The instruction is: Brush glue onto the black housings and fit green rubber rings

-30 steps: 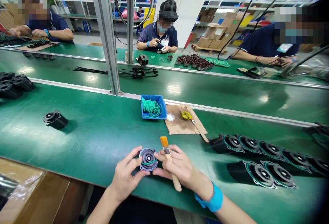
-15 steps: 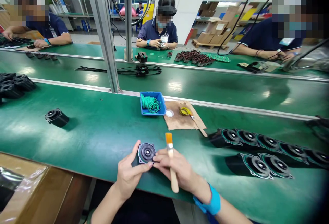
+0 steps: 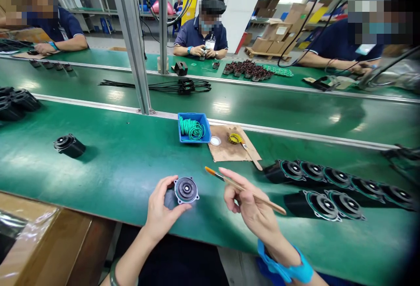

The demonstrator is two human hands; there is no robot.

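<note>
My left hand (image 3: 161,209) grips a black round motor housing (image 3: 186,189) by its side, its ringed end face turned up toward me. To the right, my right hand (image 3: 251,203) holds a wooden-handled paintbrush (image 3: 259,197), its orange bristles pointing left and its handle slanting down to the right. The index finger of that hand is stretched out along the brush. Beyond the hands lies a stained cardboard piece (image 3: 223,152) carrying a yellow ring-shaped container (image 3: 235,138), a white round lid (image 3: 215,140) and a second brush (image 3: 252,155).
A blue bin (image 3: 194,140) holds green rings. Several housings with green rings (image 3: 323,205) stand at right; a single housing (image 3: 69,145) stands at left, with more (image 3: 19,102) behind. A metal post (image 3: 129,40) rises beyond. Co-workers sit across the bench. A cardboard box (image 3: 39,242) is at lower left.
My right hand has moved away from the housing to the right, and the brush has swung from upright to slanting left. My left hand still holds the housing.
</note>
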